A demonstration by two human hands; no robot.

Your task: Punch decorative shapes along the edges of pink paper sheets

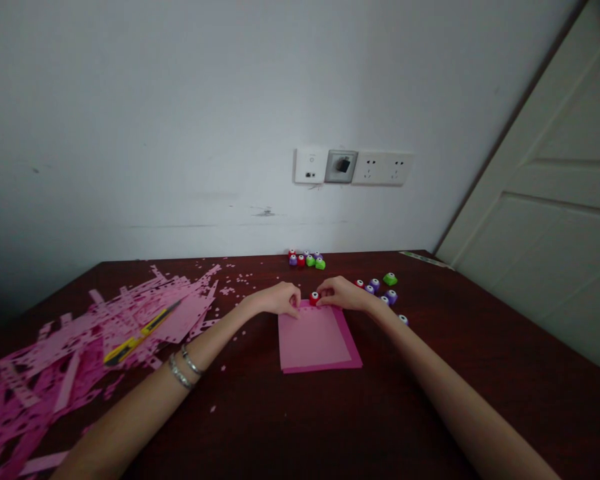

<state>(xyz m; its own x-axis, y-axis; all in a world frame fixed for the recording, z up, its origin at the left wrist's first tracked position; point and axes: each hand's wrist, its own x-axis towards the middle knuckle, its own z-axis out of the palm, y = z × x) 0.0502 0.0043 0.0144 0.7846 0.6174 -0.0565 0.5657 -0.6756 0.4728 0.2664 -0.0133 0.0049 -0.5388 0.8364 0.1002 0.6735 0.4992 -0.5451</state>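
Observation:
A small red craft punch (314, 299) with a white top sits at the far edge of a light pink paper sheet (319, 337). My right hand (340, 293) has its thumb and fingers closed on the punch from the right. My left hand (282, 299), fingers curled, pinches the sheet at its far left corner. Beneath the light sheet lies a darker pink sheet (353, 357), showing along the right and near edges. A row of small punched marks runs near the far edge of the light sheet.
Pink paper scraps (80, 360) are heaped on the left, with a yellow utility knife (140, 335) on top. Several coloured punches (306, 259) stand by the wall; others, including a green punch (390, 279), lie beside my right forearm. Tiny cutouts dot the dark table (260, 427).

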